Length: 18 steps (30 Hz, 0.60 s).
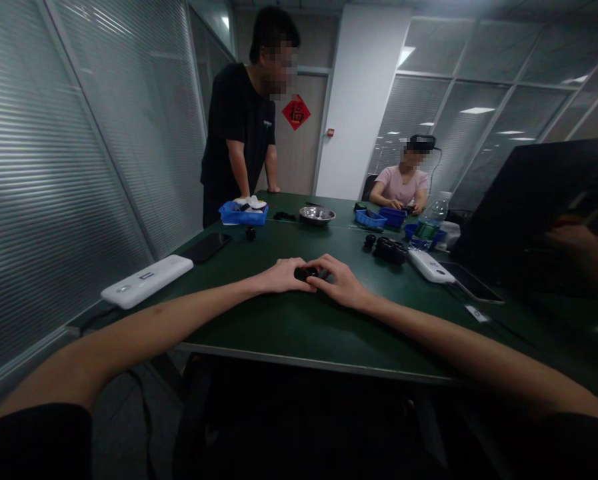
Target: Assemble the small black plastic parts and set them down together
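Both my hands meet over the middle of a dark green table (279,327). Between them is a small black round part (306,273), mostly covered by fingers, so its exact kind does not show. My left hand (285,276) grips it from the left, thumb and fingers closed around it. From the right, my right hand (339,280) has its thumb and curved fingers on the same part. Farther off to the left stands a similar small black piece (250,233). Several more black round parts (391,249) lie grouped to the right of my hands.
A steel bowl (317,215) and blue trays (243,213) stand toward the back. White power banks (147,281) and phones (207,247) lie at both sides. A water bottle (430,221) and a dark monitor (533,207) are at right. One person stands behind the table; another sits.
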Tool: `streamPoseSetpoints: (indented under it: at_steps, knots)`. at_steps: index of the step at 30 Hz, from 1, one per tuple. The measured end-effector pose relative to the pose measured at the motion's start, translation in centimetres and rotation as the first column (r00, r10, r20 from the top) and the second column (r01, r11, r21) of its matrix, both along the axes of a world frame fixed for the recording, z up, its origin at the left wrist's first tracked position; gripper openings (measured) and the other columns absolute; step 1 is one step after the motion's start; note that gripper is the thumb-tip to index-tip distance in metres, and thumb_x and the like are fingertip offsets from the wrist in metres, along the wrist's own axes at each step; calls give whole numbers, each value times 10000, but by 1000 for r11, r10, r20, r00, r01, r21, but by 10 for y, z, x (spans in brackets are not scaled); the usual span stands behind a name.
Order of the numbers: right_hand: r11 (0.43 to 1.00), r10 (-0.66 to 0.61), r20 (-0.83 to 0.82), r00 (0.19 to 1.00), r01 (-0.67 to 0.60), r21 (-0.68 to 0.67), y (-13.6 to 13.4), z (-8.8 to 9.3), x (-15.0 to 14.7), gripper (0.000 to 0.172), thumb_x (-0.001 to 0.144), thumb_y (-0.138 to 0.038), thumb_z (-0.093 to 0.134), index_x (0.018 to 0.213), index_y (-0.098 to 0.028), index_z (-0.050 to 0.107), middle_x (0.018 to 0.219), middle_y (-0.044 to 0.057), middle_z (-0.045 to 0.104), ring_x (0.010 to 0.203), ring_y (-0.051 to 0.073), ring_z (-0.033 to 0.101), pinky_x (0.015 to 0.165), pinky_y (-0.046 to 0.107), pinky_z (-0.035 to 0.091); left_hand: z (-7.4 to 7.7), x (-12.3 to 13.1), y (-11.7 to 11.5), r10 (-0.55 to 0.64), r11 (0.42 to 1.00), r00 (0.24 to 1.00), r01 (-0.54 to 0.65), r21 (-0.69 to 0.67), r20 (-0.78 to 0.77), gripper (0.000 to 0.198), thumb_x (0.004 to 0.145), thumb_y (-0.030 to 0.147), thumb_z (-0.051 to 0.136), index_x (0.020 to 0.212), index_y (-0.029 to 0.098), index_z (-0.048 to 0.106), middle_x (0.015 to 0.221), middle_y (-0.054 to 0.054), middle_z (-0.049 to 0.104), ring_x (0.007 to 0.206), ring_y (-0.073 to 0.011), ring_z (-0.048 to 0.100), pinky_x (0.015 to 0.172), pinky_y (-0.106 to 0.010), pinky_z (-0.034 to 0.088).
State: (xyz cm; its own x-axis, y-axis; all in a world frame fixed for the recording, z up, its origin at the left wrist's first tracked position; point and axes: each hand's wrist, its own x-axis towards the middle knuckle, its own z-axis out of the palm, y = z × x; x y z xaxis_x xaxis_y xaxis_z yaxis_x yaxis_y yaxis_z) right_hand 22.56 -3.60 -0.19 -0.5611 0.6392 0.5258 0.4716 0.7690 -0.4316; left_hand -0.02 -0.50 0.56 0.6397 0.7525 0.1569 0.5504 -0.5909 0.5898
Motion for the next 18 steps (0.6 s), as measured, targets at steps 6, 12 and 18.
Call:
streamPoseSetpoints:
  at_steps: [6, 12, 18]
  knots:
    - [1000, 2, -7, 1000, -2, 5, 1, -1, 0, 299, 965, -361, 679, 1240, -243, 677, 1098, 64, 643, 874, 192, 636, 789, 353, 544, 1, 1, -3, -24, 999, 1000, 25, 36, -17, 671, 754, 682, 722, 1264, 252, 647, 1279, -63, 641, 1210, -302, 584, 1036, -416, 428]
    - [1000, 15, 14, 1000, -16, 17, 0, 1, 0, 297, 963, -379, 685, 1225, -241, 675, 1071, 58, 644, 888, 198, 635, 809, 360, 539, 0, 3, -5, 5, 993, 999, -1, 114, -31, 644, 737, 699, 733, 1174, 230, 670, 1190, -72, 655, 1138, -305, 601, 988, -419, 435]
    - [1000, -11, -3, 1000, 11, 29, 1, -1, 0, 304, 951, -390, 699, 1213, -239, 677, 1086, 63, 659, 880, 201, 636, 797, 359, 538, -2, 6, -5, 81, 984, 993, -67, 165, -82, 659, 738, 710, 706, 1173, 218, 653, 1213, -81, 632, 1176, -324, 569, 1047, -461, 371]
